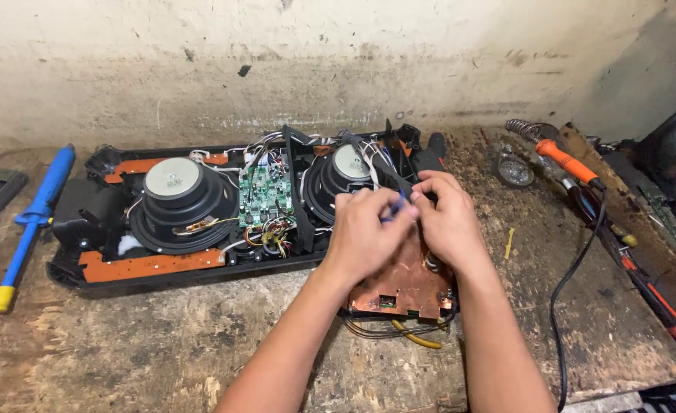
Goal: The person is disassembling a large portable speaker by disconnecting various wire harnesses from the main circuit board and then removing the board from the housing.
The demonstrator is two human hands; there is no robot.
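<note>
I'm looking down at what I take for a small electronics repair workshop: a scarred, stained wooden bench [162, 344] against a grimy plaster wall [315, 61], an opened speaker housing [193, 206] with bare circuit boards, an orange-handled soldering iron [571, 162] by its coiled stand [523, 128], and a blue desoldering pump [36, 218] lying to the left

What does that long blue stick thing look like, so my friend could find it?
Start at the big opened speaker case lying on the wooden bench. Just beyond its left end lies a long, thin blue tool, slanting toward the wall. Nothing else there is bright blue with a yellow tip.
</note>
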